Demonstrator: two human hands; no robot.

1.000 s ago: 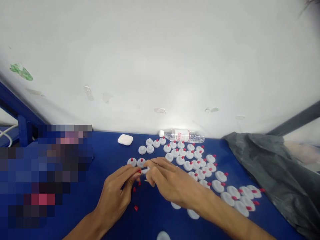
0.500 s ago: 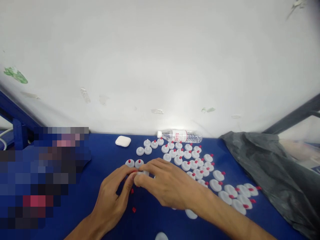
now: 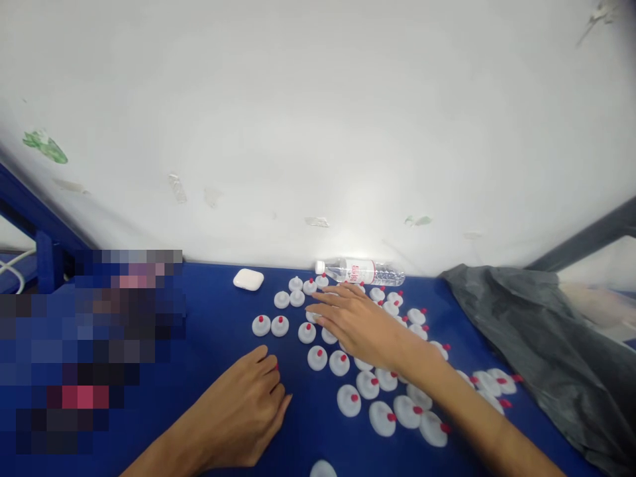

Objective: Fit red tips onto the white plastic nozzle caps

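My left hand (image 3: pixel 248 404) is low over the blue table, its fingers curled in and pointing down. A small red piece (image 3: pixel 277 366) peeks out beside its fingers; whether they grip it is hidden. My right hand (image 3: pixel 355 321) reaches across the spread of white discs, fingers stretched out. Its fingertips are over or touching a white disc (image 3: pixel 311 317). Many discs, like one white disc with a red tip (image 3: pixel 317 358), stand around it. Just beyond my left hand are two more red-tipped discs (image 3: pixel 270 325). Behind them, a plain white disc (image 3: pixel 281 299) has a bare nozzle.
A clear plastic bottle (image 3: pixel 360 271) lies by the white wall (image 3: pixel 318 132). A white rounded case (image 3: pixel 248 279) rests near the back edge. Dark grey sheeting (image 3: pixel 527 331) covers the right side of the blue table (image 3: pixel 209 318). A pixelated area fills the left.
My hands have parted from where they met around a white disc and something red. The right moved up over the discs, its fingers straightening; the left came down, covering the loose red pieces.
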